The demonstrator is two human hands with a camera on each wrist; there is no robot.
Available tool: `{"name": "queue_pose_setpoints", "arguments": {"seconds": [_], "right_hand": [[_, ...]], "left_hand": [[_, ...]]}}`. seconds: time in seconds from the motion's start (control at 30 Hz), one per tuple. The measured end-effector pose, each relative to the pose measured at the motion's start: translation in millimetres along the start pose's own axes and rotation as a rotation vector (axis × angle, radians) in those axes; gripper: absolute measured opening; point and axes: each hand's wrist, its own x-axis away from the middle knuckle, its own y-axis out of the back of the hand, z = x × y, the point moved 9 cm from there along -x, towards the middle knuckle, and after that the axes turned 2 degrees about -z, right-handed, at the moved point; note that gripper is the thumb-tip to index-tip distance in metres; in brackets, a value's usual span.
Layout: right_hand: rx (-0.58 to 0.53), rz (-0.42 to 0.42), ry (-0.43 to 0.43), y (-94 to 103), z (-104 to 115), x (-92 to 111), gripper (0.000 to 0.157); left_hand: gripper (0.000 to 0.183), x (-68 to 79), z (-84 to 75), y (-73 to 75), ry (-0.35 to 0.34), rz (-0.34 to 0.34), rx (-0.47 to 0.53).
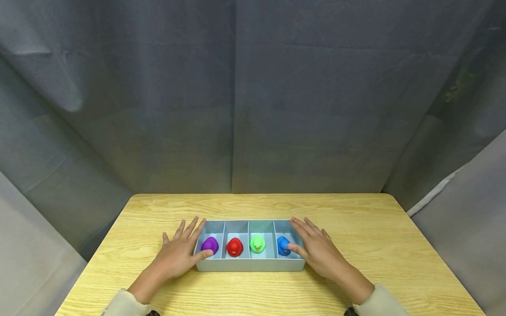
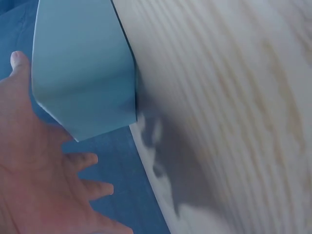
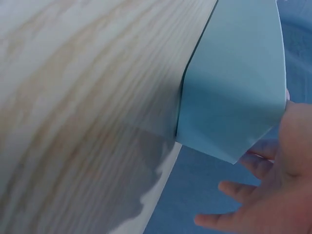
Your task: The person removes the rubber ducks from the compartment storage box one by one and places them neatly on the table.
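Observation:
A light blue-grey box (image 1: 251,265) with a row of compartments sits on the table. From left to right they hold a purple rubber duck (image 1: 210,244), a red rubber duck (image 1: 235,247), a green rubber duck (image 1: 257,244) and a blue rubber duck (image 1: 283,245). My left hand (image 1: 179,254) lies at the box's left end, fingers spread and straight, thumb over the front corner. At the right end is my right hand (image 1: 322,252), its fingers also extended. Its thumb overlaps the blue duck in the head view; contact cannot be told. Both wrist views show the box's outer walls (image 2: 85,73) (image 3: 234,87) beside the palms.
The box stands on a pale wood-grain table (image 1: 348,224) with rounded far corners. Grey curtains (image 1: 233,109) hang behind the table and along both sides. Light sleeves (image 1: 381,303) cover the forearms near the bottom edge.

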Motion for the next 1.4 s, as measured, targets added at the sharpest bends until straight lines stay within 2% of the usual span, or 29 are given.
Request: {"name": "queue_pose_setpoints", "arguments": {"seconds": [0.33,0.57,0.77,1.17,1.4], "right_hand": [[-0.048,-0.009,0.06,-1.2,6.6,-2.8,0.068],[-0.087,0.008,0.069,-2.8,8.9,-4.9,0.062],[-0.136,0.053,0.036,-7.3,7.3,-5.8,0.06],[-0.248,0.19,-0.001,-11.1,6.5,-13.5,0.058],[-0.275,0.216,-0.056,-19.3,4.0,-19.0,0.055]], "left_hand": [[0.105,-2.2,-2.4,-10.4,0.006,0.035,0.029],[0.111,-2.9,-0.9,-17.0,0.046,0.066,0.089],[0.113,-2.4,1.3,-21.5,0.066,0.085,0.156],[0.117,-5.2,1.0,-21.8,0.071,0.096,0.205],[0.117,-5.0,2.2,-24.0,0.078,0.111,0.218]]}}
